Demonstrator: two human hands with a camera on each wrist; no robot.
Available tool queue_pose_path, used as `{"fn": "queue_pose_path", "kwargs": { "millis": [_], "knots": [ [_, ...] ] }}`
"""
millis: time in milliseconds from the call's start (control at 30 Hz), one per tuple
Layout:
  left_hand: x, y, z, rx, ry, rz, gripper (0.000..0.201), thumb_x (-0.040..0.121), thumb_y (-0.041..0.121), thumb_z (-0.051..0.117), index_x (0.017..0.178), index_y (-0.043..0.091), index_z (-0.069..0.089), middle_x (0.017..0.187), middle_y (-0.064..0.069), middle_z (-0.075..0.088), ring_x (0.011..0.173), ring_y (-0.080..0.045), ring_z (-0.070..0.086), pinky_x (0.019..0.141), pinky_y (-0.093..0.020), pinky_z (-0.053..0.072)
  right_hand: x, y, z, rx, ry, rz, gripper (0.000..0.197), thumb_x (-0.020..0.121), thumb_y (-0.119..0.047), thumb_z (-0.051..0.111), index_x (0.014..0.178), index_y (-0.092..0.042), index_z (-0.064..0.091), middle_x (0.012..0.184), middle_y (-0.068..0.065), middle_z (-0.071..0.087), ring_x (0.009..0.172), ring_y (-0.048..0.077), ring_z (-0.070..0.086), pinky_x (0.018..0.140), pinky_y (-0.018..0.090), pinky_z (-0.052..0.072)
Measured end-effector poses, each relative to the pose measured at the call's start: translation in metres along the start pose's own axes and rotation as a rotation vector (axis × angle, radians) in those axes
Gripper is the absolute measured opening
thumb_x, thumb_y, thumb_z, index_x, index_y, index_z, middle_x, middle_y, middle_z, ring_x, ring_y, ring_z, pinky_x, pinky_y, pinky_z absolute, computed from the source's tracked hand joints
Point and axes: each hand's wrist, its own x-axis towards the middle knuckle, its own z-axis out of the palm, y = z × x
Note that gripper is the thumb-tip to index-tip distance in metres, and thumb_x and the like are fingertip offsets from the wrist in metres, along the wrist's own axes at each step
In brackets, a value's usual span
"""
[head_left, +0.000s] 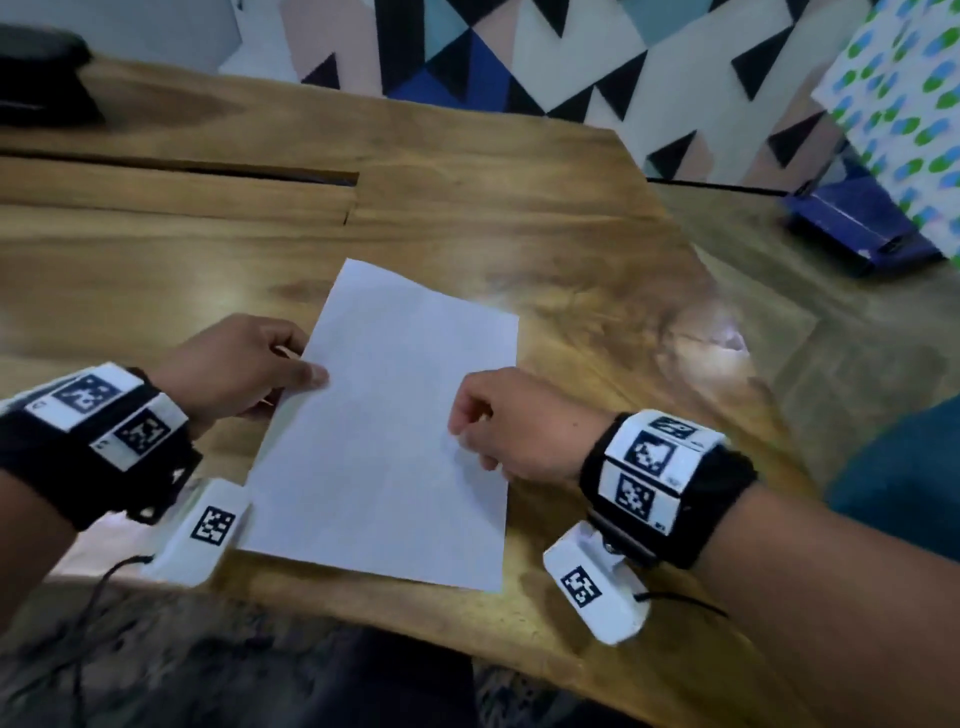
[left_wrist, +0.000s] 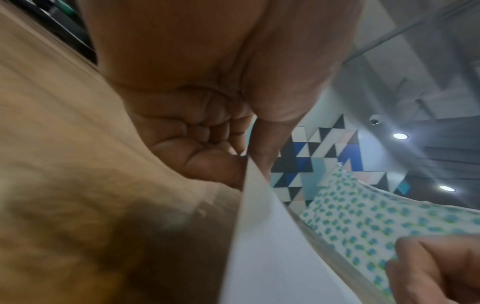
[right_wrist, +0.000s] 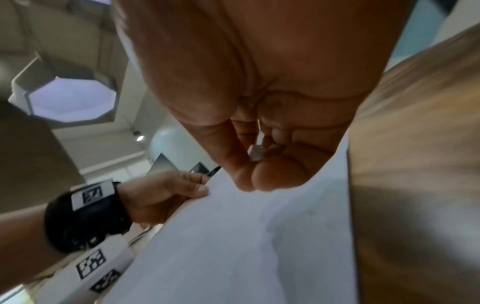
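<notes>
While lying flat near the front edge of the wooden surface (head_left: 519, 218), the white paper sheet (head_left: 384, 415) is being handled. Left hand (head_left: 228, 364): fingers (head_left: 283, 338) are pinching the sheet's left edge, thumb on top. Right hand (head_left: 519, 426): fingers are curling, tips resting by the sheet's right edge; whether they are gripping it cannot be told. Blue box (head_left: 857, 228): sitting toward the far right edge.

A glossy wooden table (head_left: 467, 208) stands before a wall (head_left: 571, 52) patterned with black, blue, pink and white triangles; round ceiling lights (left_wrist: 400, 135) and an octagonal ceiling panel (right_wrist: 71, 101) glow overhead
</notes>
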Motion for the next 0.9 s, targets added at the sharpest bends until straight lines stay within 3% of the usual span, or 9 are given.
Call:
{"fn": "queue_pose_path", "kwargs": {
  "millis": [100, 233, 367, 467, 567, 633, 733, 833, 900],
  "knots": [
    [0.004, -0.023, -0.01, 0.027, 0.029, -0.068, 0.02, 0.075, 0.017, 0.086, 0.089, 0.012, 0.073, 0.089, -0.021, 0.074, 0.069, -0.027, 0.062, 0.064, -0.039, 0.056, 0.034, -0.038, 0.031, -0.196, -0.085, -0.077, 0.023, 0.093, -0.008, 0.047, 0.1, -0.013, 0.068, 0.092, -0.002, 0.063, 0.076, 0.019, 0.062, 0.052, 0.019, 0.051],
    [0.011, -0.043, -0.021, 0.092, 0.087, -0.105, 0.016, 0.085, 0.012, 0.08, 0.095, 0.009, 0.068, 0.08, -0.016, 0.071, 0.059, -0.023, 0.061, 0.048, -0.028, 0.05, 0.066, -0.064, 0.058, -0.295, -0.05, -0.149, 0.027, 0.094, -0.014, 0.055, 0.118, -0.015, 0.066, 0.125, 0.003, 0.063, 0.115, 0.024, 0.059, 0.09, 0.029, 0.048],
    [0.015, -0.052, -0.031, 0.133, 0.136, -0.11, 0.016, 0.084, 0.014, 0.08, 0.092, 0.01, 0.067, 0.074, -0.013, 0.07, 0.052, -0.022, 0.061, 0.049, -0.029, 0.049, 0.062, -0.065, 0.059, -0.223, -0.039, -0.192, 0.036, 0.095, -0.027, 0.059, 0.131, -0.021, 0.057, 0.13, -0.002, 0.058, 0.12, 0.019, 0.054, 0.093, 0.029, 0.043],
    [0.015, -0.052, -0.034, 0.228, 0.163, -0.082, 0.018, 0.083, 0.014, 0.08, 0.094, 0.009, 0.067, 0.073, -0.012, 0.07, 0.048, -0.022, 0.06, 0.046, -0.028, 0.047, 0.036, -0.057, 0.055, -0.055, -0.012, -0.208, 0.034, 0.094, -0.034, 0.061, 0.128, -0.027, 0.058, 0.129, -0.008, 0.058, 0.105, 0.01, 0.056, 0.088, 0.027, 0.044],
    [0.015, -0.048, -0.045, 0.357, 0.253, -0.06, 0.034, 0.079, 0.023, 0.085, 0.103, 0.01, 0.065, 0.092, -0.012, 0.071, 0.069, -0.027, 0.066, 0.061, -0.034, 0.052, -0.009, -0.033, 0.056, 0.25, -0.012, -0.186, 0.027, 0.091, -0.039, 0.064, 0.117, -0.033, 0.064, 0.12, -0.016, 0.064, 0.092, 0.009, 0.063, 0.089, 0.036, 0.055],
    [0.01, -0.039, -0.051, 0.445, 0.345, -0.013, 0.062, 0.068, 0.047, 0.088, 0.119, 0.022, 0.062, 0.109, -0.015, 0.067, 0.088, -0.032, 0.063, 0.079, -0.044, 0.051, -0.046, -0.009, 0.057, 0.481, -0.029, -0.14, 0.027, 0.088, -0.038, 0.064, 0.114, -0.03, 0.066, 0.117, -0.013, 0.068, 0.095, 0.023, 0.069, 0.089, 0.044, 0.058],
    [-0.006, -0.024, -0.028, 0.513, 0.283, 0.247, 0.07, 0.053, 0.085, 0.072, 0.112, 0.047, 0.062, 0.112, -0.008, 0.06, 0.094, -0.03, 0.062, 0.088, -0.052, 0.053, -0.093, 0.029, 0.064, 0.765, -0.027, -0.054, 0.04, 0.084, -0.035, 0.065, 0.119, -0.017, 0.064, 0.123, 0.001, 0.069, 0.104, 0.03, 0.068, 0.087, 0.035, 0.054],
    [-0.048, 0.027, 0.056, 0.642, 0.032, 0.467, 0.054, 0.076, 0.068, 0.067, 0.122, 0.039, 0.066, 0.114, 0.001, 0.057, 0.1, -0.021, 0.061, 0.089, -0.042, 0.049, -0.114, 0.063, 0.068, 1.053, -0.077, 0.052, 0.051, 0.082, -0.038, 0.071, 0.12, -0.007, 0.057, 0.129, 0.016, 0.066, 0.109, 0.03, 0.066, 0.089, 0.04, 0.05],
    [-0.06, 0.043, 0.107, 0.679, -0.131, 0.578, 0.054, 0.083, 0.059, 0.065, 0.13, 0.031, 0.065, 0.119, 0.004, 0.054, 0.107, -0.017, 0.059, 0.093, -0.039, 0.05, -0.119, 0.084, 0.057, 1.238, -0.073, 0.121, 0.057, 0.089, -0.042, 0.063, 0.127, -0.002, 0.05, 0.131, 0.02, 0.064, 0.116, 0.035, 0.065, 0.095, 0.045, 0.05]
  ]
}}
